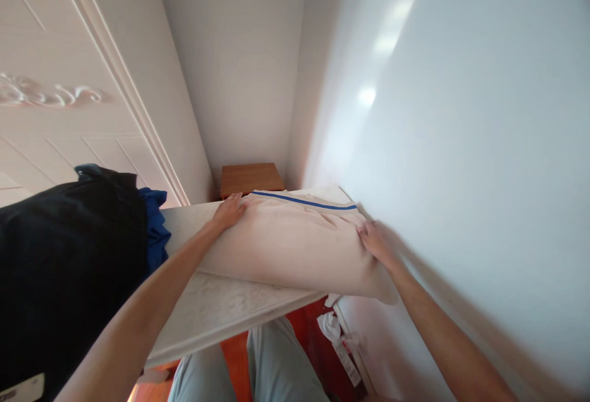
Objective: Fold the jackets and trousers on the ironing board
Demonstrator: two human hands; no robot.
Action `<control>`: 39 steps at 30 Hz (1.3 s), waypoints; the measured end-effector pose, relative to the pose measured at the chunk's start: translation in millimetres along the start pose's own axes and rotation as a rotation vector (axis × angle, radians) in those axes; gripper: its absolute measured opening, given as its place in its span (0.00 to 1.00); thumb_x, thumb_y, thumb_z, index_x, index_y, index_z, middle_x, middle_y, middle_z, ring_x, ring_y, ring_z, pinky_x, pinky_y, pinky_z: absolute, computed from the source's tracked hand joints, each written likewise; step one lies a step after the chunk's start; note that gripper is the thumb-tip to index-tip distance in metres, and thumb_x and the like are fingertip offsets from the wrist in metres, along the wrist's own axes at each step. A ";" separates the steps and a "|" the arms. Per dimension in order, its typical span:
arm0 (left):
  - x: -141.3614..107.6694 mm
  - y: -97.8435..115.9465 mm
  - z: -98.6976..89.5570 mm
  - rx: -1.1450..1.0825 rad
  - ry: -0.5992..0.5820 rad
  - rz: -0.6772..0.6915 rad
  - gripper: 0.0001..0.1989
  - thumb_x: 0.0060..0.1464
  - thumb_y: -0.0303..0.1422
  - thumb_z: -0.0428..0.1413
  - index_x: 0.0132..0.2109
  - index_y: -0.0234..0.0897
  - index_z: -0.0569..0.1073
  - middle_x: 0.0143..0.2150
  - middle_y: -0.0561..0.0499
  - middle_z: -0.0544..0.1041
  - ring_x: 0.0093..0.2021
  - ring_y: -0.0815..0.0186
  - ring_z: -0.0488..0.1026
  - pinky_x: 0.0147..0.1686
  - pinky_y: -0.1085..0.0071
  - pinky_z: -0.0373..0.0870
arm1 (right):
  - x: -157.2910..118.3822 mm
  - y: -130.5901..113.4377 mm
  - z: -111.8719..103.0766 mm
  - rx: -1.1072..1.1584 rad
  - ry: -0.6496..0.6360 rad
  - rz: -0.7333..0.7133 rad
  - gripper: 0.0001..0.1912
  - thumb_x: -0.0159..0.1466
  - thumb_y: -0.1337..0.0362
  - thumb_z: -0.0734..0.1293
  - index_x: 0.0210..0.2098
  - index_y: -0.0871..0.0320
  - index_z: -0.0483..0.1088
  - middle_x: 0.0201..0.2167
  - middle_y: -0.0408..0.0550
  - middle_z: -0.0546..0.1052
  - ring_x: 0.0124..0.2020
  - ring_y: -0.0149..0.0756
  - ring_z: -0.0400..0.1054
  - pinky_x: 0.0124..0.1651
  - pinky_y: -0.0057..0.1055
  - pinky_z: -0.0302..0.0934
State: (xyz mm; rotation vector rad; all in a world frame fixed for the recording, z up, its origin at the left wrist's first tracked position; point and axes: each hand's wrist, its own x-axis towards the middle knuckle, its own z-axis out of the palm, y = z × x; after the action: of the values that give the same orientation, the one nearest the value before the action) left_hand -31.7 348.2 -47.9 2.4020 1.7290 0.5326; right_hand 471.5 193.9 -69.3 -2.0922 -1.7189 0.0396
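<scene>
A plump beige pillow (286, 245) with a blue stripe along its far edge lies across the white marbled tabletop (230, 297). Its right end sticks out past the table's near edge. At the pillow's far left corner, my left hand (229, 211) has its fingers closed on the fabric; a ring shows on one finger. My right hand (374, 239) pinches the cover at the right end, close to the wall. The fabric is creased between the hands, near the stripe. What lies under the pillow is hidden.
A black bag or garment (69, 254) with blue cloth (155, 227) beside it fills the left side. A white ornate cabinet (83, 82) rises behind it. The pale wall (483, 144) bounds the right. A brown wooden stand (251, 177) sits in the corner; crumpled white paper (329, 326) lies below.
</scene>
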 end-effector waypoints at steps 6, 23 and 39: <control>23.6 45.1 -7.6 -0.019 -0.126 0.177 0.30 0.67 0.46 0.40 0.66 0.34 0.66 0.72 0.40 0.59 0.74 0.53 0.48 0.69 0.54 0.50 | 60.5 -111.5 15.4 0.141 0.008 -0.298 0.28 0.71 0.56 0.54 0.64 0.65 0.63 0.68 0.61 0.62 0.70 0.46 0.53 0.71 0.44 0.48; 53.5 46.3 23.8 -0.140 -0.197 0.227 0.31 0.68 0.46 0.35 0.66 0.35 0.67 0.69 0.45 0.64 0.70 0.62 0.58 0.69 0.65 0.50 | 86.3 -85.5 39.8 -0.122 -0.200 -0.245 0.28 0.73 0.51 0.54 0.62 0.64 0.65 0.65 0.64 0.65 0.68 0.54 0.55 0.69 0.53 0.40; -116.7 133.9 -53.6 -1.433 0.144 -0.308 0.21 0.60 0.46 0.48 0.47 0.36 0.76 0.44 0.42 0.79 0.36 0.62 0.77 0.36 0.63 0.77 | -111.3 -164.6 -17.6 1.968 -0.584 0.210 0.18 0.63 0.49 0.70 0.46 0.54 0.76 0.39 0.45 0.81 0.38 0.34 0.76 0.42 0.34 0.72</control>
State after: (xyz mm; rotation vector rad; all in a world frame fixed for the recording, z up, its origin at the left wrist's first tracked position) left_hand 35.8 189.0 19.4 1.0722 1.0051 1.2944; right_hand 297.9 106.7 -24.3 -0.6133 -0.6855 1.6778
